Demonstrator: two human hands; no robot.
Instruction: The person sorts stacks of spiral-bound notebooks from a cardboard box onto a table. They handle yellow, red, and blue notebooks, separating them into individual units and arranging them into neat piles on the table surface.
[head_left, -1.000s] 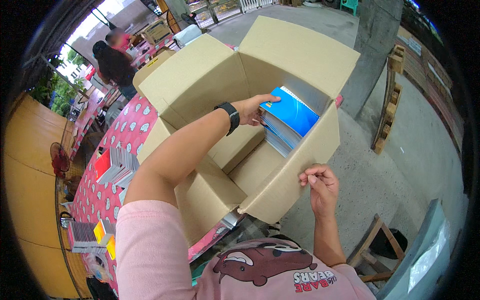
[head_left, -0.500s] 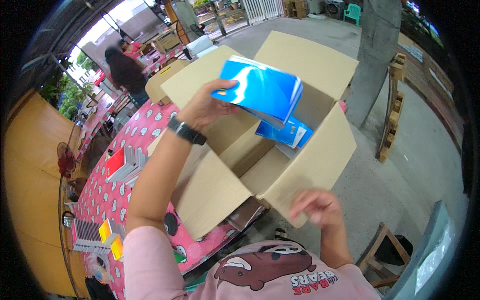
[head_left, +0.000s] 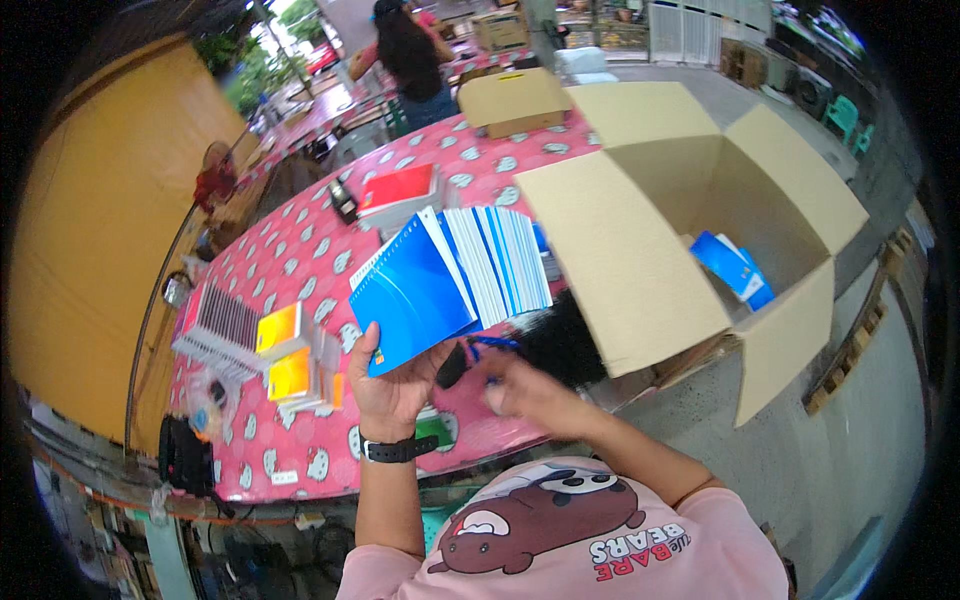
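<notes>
My left hand (head_left: 395, 385), with a black watch on its wrist, grips a fanned stack of blue spiral notebooks (head_left: 415, 295) above the table. Their white page edges spread to the right. Below the stack, my right hand (head_left: 530, 395) is blurred by motion, and its fingers are not clear. A small blue object (head_left: 492, 342) shows just above its fingertips; I cannot tell its kind or whether the hand touches it. To the right stands an open cardboard box (head_left: 640, 260) with a few more blue notebooks (head_left: 735, 268) inside.
A pink patterned cloth covers the table (head_left: 300, 300). On it are red-covered books (head_left: 400, 190), yellow-covered books (head_left: 290, 375), a stack with dark edges (head_left: 225, 330) and a smaller cardboard box (head_left: 515, 100). A person (head_left: 408, 65) stands at the far side. A wooden pallet (head_left: 860, 320) lies at right.
The blue notebooks in my left hand have moved from above the box to over the table and now fan out. My right hand has left the box flap and come near them. The view has turned left.
</notes>
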